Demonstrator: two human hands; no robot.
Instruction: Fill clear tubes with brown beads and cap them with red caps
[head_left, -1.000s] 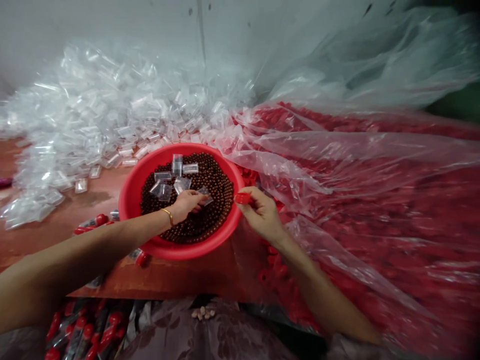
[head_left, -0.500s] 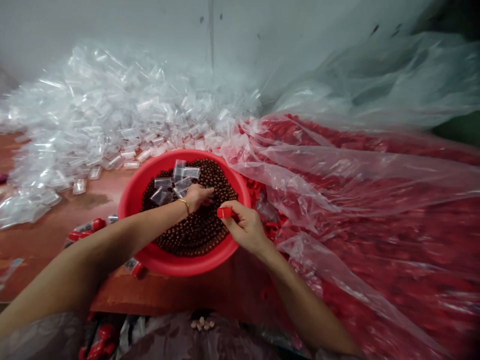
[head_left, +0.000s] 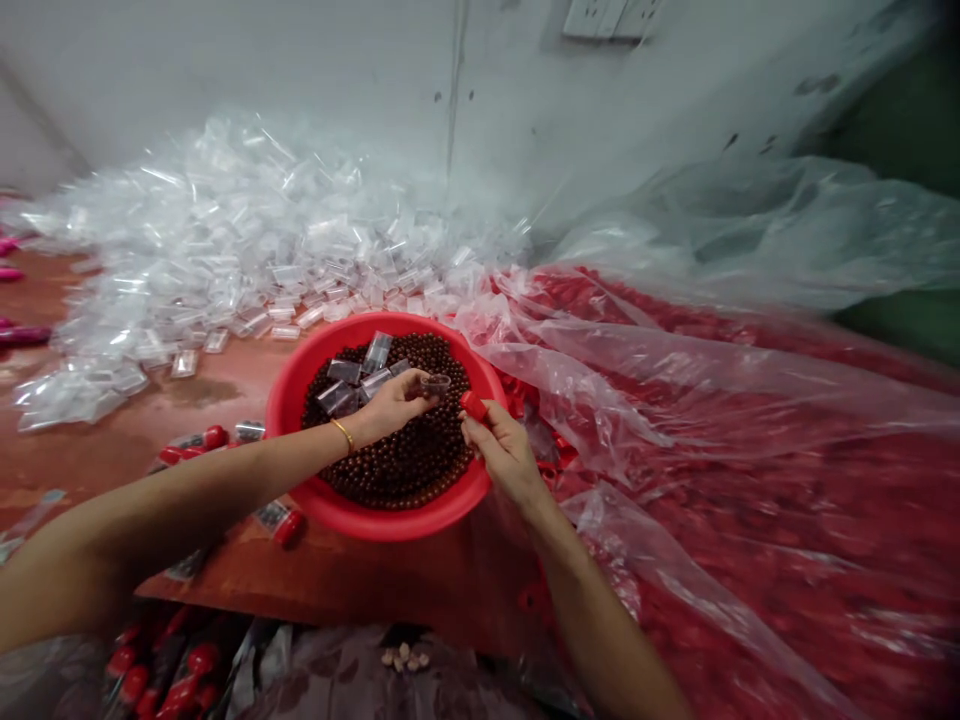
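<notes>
Over a red basin (head_left: 279, 402) full of dark brown beads (head_left: 409, 470), my left hand (head_left: 396, 402) pinches a small clear plastic tube (head_left: 435, 384), its open end facing right. Several more clear tubes (head_left: 343, 371) lie on the beads just left of that hand. At the basin's right rim, my right hand (head_left: 504, 445) grips a small red plastic cap (head_left: 473, 405) between thumb and fingers. Tube and cap are close together but apart. Whether the tube has beads inside, I cannot make out.
Behind the basin a big heap of clear tubes (head_left: 247, 230) rises against the wall. Clear plastic sheeting (head_left: 645, 325) covers a mass of red parts (head_left: 750, 480) on the right. Tubes with red ends (head_left: 281, 525) lie left of the basin, and more red-ended pieces (head_left: 180, 670) sit below the table edge.
My left hand has come up out of the beads and now shows a clear tube in its fingers. My right hand keeps the red cap, now turned differently. The view has shifted slightly.
</notes>
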